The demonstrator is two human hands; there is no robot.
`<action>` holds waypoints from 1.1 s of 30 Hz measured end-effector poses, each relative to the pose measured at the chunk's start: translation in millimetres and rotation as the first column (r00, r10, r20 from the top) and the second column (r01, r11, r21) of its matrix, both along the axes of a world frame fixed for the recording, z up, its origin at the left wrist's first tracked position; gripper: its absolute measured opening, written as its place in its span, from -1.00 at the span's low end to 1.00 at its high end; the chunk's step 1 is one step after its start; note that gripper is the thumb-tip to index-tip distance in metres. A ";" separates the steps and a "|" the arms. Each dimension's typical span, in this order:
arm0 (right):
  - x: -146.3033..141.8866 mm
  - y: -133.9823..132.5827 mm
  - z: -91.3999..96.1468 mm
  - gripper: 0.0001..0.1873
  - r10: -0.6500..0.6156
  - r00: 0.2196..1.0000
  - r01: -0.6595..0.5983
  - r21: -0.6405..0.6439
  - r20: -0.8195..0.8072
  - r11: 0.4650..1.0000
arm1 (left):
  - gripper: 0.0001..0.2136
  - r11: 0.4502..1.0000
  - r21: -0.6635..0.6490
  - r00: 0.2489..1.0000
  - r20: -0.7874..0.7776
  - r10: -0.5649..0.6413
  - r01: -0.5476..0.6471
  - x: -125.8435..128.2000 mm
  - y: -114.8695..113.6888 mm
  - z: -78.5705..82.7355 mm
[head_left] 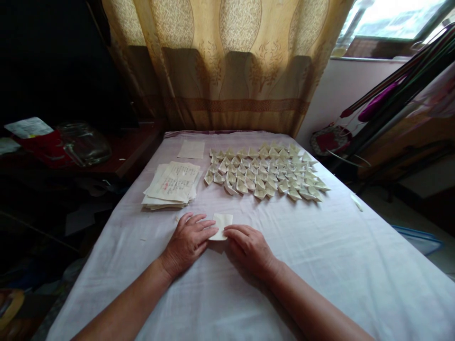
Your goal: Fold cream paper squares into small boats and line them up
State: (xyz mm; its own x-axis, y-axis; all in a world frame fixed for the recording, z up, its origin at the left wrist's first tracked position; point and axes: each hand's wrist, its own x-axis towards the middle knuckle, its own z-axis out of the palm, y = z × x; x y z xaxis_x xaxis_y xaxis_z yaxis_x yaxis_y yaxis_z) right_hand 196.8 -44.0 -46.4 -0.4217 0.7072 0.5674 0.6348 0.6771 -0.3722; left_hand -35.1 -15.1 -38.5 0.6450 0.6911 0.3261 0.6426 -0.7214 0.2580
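A small folded piece of paper (pixel 223 221) is between my two hands at the middle of the bed-like surface, its near edge slightly lifted. My left hand (pixel 188 244) grips its left edge, with the fingers on top and the thumb low at the near side. At the right edge, my right hand (pixel 250 248) pinches the same paper, fingers curled together; its thumb is mostly hidden. Just beyond my left hand lies a stack of paper sheets (pixel 174 182) with handwriting on top. Several rows of folded paper boats (pixel 263 170) stand farther back to the right.
A single blank sheet (pixel 191 149) lies behind the stack on the white cloth (pixel 337 265). A glass jar (pixel 85 144) and a red container (pixel 44 147) are on the dark cabinet at left. A patterned curtain (pixel 227 71) hangs at the far edge. A white scrap (pixel 357 202) lies near the right edge.
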 end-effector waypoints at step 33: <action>-8.4 1.2 5.1 -0.80 -0.324 0.946 0.306 -0.337 0.001 0.890 | -0.75 0.984 0.180 0.999 0.047 -0.002 -0.007 21.7 -17.7 2.3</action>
